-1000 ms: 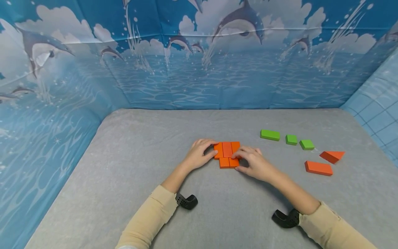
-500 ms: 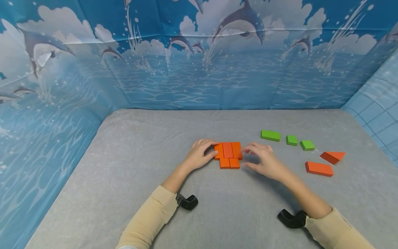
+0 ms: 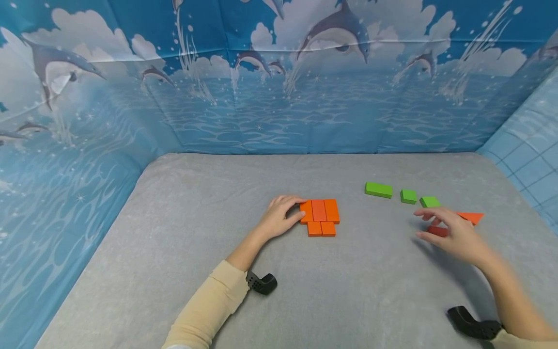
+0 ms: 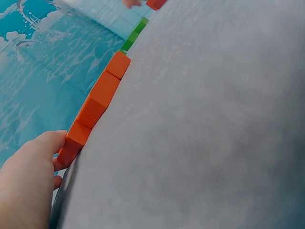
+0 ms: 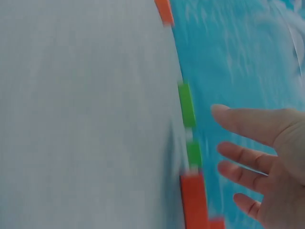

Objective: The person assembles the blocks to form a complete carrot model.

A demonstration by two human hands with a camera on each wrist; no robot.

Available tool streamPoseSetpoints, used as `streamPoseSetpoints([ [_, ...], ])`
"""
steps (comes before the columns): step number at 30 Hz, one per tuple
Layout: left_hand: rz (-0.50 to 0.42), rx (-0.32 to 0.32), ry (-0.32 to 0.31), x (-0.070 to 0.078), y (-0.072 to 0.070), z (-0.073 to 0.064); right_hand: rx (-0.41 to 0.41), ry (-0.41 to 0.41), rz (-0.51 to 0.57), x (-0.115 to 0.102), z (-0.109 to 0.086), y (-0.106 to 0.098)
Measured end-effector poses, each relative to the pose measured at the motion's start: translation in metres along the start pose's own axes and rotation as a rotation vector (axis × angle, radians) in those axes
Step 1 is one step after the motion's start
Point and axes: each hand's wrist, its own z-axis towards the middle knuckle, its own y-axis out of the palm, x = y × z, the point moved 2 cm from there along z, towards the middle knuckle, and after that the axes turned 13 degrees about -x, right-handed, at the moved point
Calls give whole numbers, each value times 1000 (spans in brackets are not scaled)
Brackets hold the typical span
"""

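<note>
Five flat orange blocks (image 3: pixel 319 211), edge to edge at centre: in head view, pinches leftmost with left hand (image 3: pixel 279 215), presumably for steadiness; holds right hand (image 3: pixel 459 237) slack, empty, above orange-red rectangular bar (image 3: pixel 439 231) at right. Left wrist view: brackets block end between thumb (image 4: pixel 53 139) and fingertips (image 4: pixel 59 164). Right wrist view: spreads fingers (image 5: pixel 245 155).

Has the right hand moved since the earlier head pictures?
Yes, rightward: the right hand moved away from the unmoved orange block group and now partly hides the loose orange bar.
</note>
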Motion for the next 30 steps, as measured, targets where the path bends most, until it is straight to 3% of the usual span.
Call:
streamPoseSetpoints([
  [4, 1, 0, 1, 1, 0, 0, -5, 27, -1, 24, -19, -5],
  [10, -6, -1, 4, 1, -1, 0, -96, 136, 9, 46, -33, -7],
  [22, -6, -8, -4, 2, -1, 0, -166, 272, 58, 66, -43, -1],
  [30, -8, -1, -1, 0, 0, -1, -165, 288, 66, 72, -44, 3],
])
